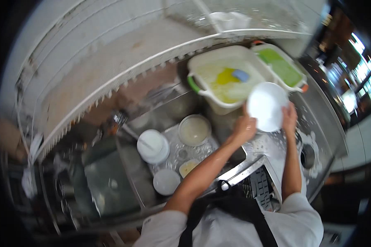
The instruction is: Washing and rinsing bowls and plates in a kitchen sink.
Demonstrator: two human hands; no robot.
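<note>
My left hand (pixel 246 127) and my right hand (pixel 289 119) grip a round white dish (pixel 267 108) from opposite sides. It is tilted, and I cannot tell whether it is a bowl or a plate. Just beyond it stands a white plastic tub (pixel 201 66) with a green handle, partly covered by the dish. Inside are cloudy yellow-green liquid, a blue sponge (pixel 240 75) and a bright yellow patch (pixel 226 76). Below my left forearm, the steel sink basin (pixel 179 106) holds stacked white bowls (pixel 153 146), a round container of cloudy liquid (pixel 194 131), and another white bowl (pixel 167 182).
A smaller tub (pixel 279 66) with green content and orange handles adjoins the white tub. Suds lie on the steel counter (pixel 323 129) around a dark round opening (pixel 307 156). The left basin (pixel 111 179) holds greenish water near a faucet (pixel 120 118). A wire shelf (pixel 126 72) spans the back.
</note>
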